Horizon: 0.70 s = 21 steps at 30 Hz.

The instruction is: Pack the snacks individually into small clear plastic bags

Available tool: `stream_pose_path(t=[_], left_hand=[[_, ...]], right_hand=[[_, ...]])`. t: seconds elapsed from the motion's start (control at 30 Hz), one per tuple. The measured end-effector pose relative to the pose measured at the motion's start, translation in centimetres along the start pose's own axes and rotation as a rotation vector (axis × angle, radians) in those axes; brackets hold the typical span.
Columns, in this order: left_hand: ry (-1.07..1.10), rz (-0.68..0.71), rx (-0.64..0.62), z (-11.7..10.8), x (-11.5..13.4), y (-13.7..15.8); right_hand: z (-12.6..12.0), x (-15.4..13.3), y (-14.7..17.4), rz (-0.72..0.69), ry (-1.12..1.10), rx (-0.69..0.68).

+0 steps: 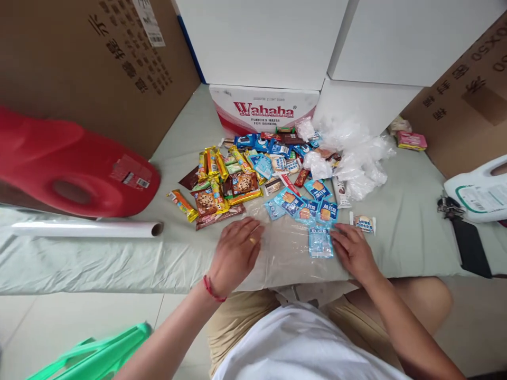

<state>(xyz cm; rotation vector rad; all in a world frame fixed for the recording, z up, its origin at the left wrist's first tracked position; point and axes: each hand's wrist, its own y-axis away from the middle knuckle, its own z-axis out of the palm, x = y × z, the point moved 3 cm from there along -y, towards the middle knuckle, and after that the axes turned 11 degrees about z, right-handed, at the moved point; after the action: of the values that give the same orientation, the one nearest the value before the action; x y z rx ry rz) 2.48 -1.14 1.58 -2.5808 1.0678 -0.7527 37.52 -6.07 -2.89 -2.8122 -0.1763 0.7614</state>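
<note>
A clear plastic bag (285,258) lies flat at the front edge of the cloth-covered surface. Resting on its left side is my left hand (236,252), fingers stretched out and nothing held. My right hand (353,252) lies open at the bag's right, its fingertips at the edge of a light blue snack packet (320,244). Just beyond sit several more blue packets (308,211), partly overlapping. A heap of wrapped snacks spreads behind, with yellow-wrapped bars (245,197) and brown cookie packets (206,202) toward the left. One white-wrapped biscuit (363,224) is beside my right hand.
Crumpled clear plastic (358,158) sits behind the snacks, before a Wahaha box (265,108). A red jug (67,163) and a white roll (87,229) are left. At right are a white bottle (481,190) and a black case with keys (469,245).
</note>
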Motion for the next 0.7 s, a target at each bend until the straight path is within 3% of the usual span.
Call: stream_pose_path(t=[0.07, 0.13, 0.27, 0.37, 0.53, 0.7], left_hand=[[-0.016, 0.003, -0.178, 2.3, -0.8, -0.2], [-0.065, 0.006, -0.263, 3.8, -1.3, 0.8], [-0.158, 0.019, -0.258, 3.8, -0.9, 4.6], [-0.220, 0.004, -0.230, 3.0, -0.4, 6.5], [-0.259, -0.006, -0.214, 2.6, -0.2, 7.3], [-0.254, 0.040, -0.257, 1.9, -0.7, 8.3]], right_hand=[[0.8, -0.8, -0.5, -0.050, 0.052, -0.075], [1.8, -1.4, -1.6, -0.077, 0.107, -0.177], [3.1, -1.3, -5.3, -0.073, 0.168, -0.258], [3.7, -0.6, -9.1, -0.029, 0.183, -0.219], [3.7, -1.4, -13.8, 0.050, 0.186, -0.117], [3.4, -3.0, -12.7, -0.232, -0.021, -0.138]])
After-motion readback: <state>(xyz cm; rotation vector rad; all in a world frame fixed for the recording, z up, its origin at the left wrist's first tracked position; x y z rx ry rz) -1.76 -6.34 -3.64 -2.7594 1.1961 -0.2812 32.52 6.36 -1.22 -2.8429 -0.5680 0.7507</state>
